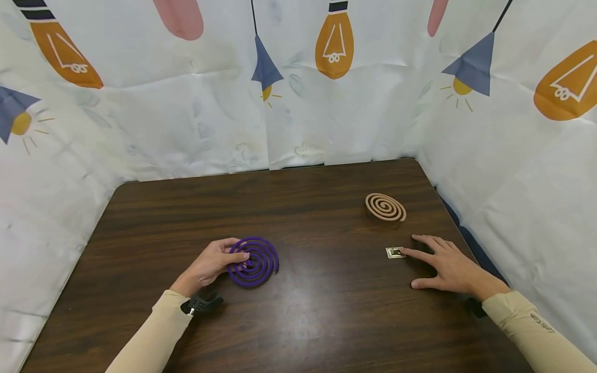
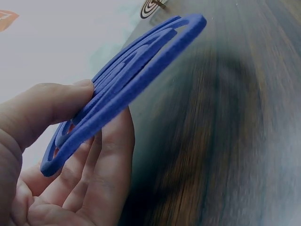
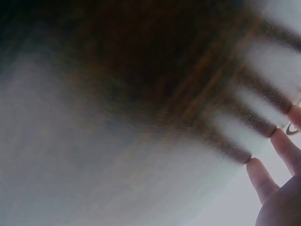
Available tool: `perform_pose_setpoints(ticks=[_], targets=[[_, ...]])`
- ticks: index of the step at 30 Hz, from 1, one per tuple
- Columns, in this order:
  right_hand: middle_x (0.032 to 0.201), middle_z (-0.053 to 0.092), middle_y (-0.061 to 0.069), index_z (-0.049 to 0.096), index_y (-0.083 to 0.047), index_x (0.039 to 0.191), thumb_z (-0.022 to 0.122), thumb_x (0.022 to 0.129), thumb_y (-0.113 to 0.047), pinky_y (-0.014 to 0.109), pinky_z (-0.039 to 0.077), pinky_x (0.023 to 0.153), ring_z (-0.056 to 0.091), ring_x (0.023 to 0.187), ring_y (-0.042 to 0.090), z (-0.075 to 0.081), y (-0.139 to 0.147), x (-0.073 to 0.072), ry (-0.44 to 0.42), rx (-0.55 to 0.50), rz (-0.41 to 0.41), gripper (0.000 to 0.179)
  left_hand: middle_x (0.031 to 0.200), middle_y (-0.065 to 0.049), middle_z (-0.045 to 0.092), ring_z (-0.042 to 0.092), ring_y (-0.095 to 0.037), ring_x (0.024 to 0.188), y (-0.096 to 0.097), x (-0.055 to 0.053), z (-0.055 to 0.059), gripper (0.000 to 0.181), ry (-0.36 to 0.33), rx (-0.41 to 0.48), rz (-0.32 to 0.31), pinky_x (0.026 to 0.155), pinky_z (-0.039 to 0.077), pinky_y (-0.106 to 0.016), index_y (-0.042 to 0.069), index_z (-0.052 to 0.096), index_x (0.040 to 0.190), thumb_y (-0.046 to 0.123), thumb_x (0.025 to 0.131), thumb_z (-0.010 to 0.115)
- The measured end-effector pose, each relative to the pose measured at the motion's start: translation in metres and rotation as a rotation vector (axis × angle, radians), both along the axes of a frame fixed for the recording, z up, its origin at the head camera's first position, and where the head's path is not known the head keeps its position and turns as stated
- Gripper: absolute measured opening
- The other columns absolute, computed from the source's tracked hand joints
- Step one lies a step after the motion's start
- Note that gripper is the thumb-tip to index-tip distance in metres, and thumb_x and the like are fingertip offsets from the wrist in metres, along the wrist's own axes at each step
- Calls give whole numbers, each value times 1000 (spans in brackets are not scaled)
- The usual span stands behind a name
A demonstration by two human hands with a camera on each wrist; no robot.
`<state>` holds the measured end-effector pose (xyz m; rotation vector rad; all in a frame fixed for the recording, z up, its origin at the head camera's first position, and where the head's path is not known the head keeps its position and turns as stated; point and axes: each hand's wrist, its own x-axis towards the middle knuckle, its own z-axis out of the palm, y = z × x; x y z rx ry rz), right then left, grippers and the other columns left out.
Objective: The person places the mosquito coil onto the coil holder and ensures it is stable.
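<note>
A purple mosquito coil (image 1: 252, 263) is pinched in my left hand (image 1: 210, 264), over the left-middle part of the table. The thumb lies across the coil's face and the other fingers are behind it. In the left wrist view the coil (image 2: 124, 94) appears nearly edge-on and tilted. My right hand (image 1: 448, 269) is at the table's right side with its fingers spread. Its index fingertip is right at a small shiny metal coil stand (image 1: 392, 253). Fingertips (image 3: 255, 167) meet the tabletop in the right wrist view.
A tan mosquito coil (image 1: 384, 206) lies toward the back right of the dark wooden table (image 1: 186, 207), beyond the metal stand. White curtains (image 1: 196, 119) printed with lamps and bulbs hang behind the table and at both sides.
</note>
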<state>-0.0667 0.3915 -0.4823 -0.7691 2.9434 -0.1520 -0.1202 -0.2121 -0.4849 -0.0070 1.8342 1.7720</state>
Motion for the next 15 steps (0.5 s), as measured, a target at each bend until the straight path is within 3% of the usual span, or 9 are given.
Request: perform_pose_setpoints(ticks=[15], targets=[[159, 42, 15, 46, -44, 154, 67, 83, -76, 70, 43, 103, 44, 141, 43, 2, -1, -1, 2, 8, 11, 80, 86, 4, 77, 74, -5, 75, 22, -4, 0, 36, -12, 23, 36, 67, 63, -20, -4, 55, 123, 7, 94, 75]])
